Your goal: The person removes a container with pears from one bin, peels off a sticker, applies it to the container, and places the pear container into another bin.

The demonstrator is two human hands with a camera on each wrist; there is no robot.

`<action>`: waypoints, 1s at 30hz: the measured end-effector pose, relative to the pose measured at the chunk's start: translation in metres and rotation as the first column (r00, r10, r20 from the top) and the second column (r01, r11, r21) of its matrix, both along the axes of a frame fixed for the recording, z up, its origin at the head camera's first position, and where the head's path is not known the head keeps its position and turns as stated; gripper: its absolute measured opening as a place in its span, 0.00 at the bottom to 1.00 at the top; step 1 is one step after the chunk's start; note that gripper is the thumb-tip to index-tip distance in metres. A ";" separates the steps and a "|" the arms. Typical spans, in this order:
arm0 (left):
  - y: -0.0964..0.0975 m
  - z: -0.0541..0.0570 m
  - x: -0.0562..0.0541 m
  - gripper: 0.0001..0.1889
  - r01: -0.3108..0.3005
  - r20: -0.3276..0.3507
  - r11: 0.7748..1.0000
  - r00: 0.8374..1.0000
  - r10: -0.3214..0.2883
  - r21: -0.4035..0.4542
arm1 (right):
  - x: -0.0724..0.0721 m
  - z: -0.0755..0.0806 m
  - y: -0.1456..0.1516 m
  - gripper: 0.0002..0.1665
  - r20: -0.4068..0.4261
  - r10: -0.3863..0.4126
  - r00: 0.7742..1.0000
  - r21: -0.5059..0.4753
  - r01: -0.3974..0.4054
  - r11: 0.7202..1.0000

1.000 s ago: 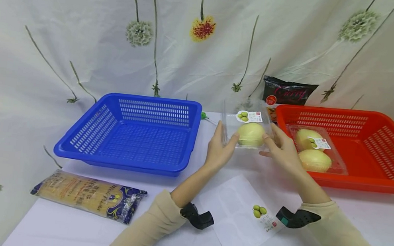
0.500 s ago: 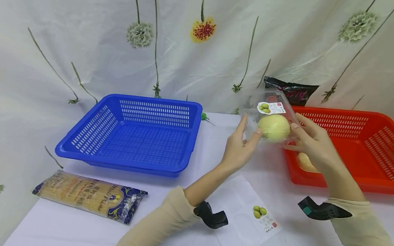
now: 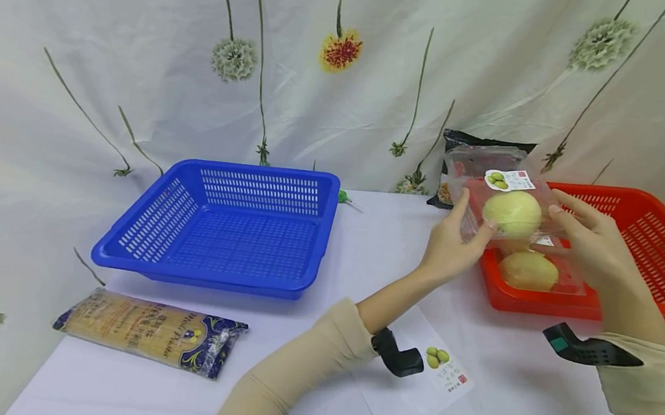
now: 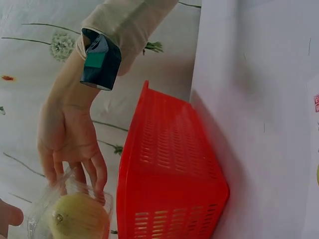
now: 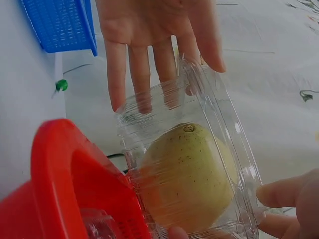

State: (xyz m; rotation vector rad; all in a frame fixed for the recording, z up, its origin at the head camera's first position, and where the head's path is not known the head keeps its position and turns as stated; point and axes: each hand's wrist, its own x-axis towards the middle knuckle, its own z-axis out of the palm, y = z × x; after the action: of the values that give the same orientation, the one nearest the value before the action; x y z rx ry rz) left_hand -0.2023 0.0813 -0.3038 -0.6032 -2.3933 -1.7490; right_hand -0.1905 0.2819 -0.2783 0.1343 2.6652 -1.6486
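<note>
A clear plastic box (image 3: 484, 157) with a printed label (image 3: 508, 180) holds one round, pale yellow fruit (image 3: 511, 213), whose speckled skin and stem scar show in the right wrist view. Both hands carry it tilted over the left end of the red basket (image 3: 632, 310). My left hand (image 3: 453, 247) grips its left side, thumb on the near edge and straight fingers along the outer wall. On the opposite side my right hand (image 3: 601, 256) pinches it between thumb and fingers. Below, inside the basket, another clear box with fruit (image 3: 529, 271) is partly hidden by the held one.
A blue basket (image 3: 209, 278) stands on the left, with a pasta packet (image 3: 149, 330) in front. A white sheet with labels (image 3: 443, 375) lies near the table front. Behind the held box is a black packet (image 3: 445, 185); a small green-ended item (image 3: 344, 197) lies beside the blue basket.
Both hands have carried the box rightward, from left of the red basket to over its left end. The baskets, pasta packet and sheet have stayed where they were.
</note>
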 end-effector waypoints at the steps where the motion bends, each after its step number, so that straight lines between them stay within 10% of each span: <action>1: 0.003 0.001 -0.001 0.35 0.009 0.006 1.000 1.000 -0.009 -0.015 | -0.001 -0.001 0.004 0.40 -0.005 -0.013 1.000 -0.001 0.013 1.000; 22: 0.086 -0.001 -0.007 0.27 -0.108 0.049 0.964 0.991 0.124 -0.244 | -0.004 -0.020 0.082 0.44 -0.031 -0.324 0.945 -0.104 0.319 0.942; 30: 0.120 0.005 -0.010 0.22 -0.119 0.185 0.974 0.970 0.155 -0.193 | -0.020 -0.041 0.135 0.32 -0.059 -0.378 0.924 -0.422 0.320 0.848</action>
State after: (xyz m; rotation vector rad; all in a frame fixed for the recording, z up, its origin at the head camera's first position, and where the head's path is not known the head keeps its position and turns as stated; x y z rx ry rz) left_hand -0.2127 0.2011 -0.2991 -0.2818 -2.6772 -1.6168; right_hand -0.2110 0.4164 -0.3193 0.5490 2.4207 -2.3686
